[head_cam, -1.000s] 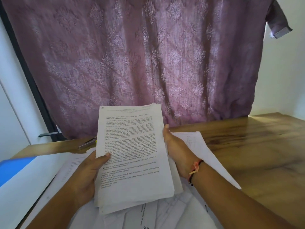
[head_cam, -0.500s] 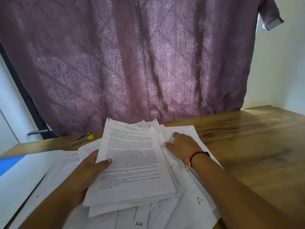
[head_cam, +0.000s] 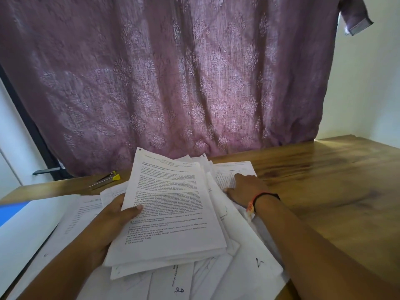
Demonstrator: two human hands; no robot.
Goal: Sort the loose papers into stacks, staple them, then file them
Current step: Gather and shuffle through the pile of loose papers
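Wooden table, one paper stack, two hands.

Printed stack: thick sheaf of typed white pages, fanned at far edge, held tilted over pile, left edge gripped by left hand, thumb on top.
Loose papers: white sheets, overlapping, spread flat on desk.
Stapler: grey metal, yellow end, lying beyond papers, left.

The paper stack is headed "SECTION"; rest blurred.
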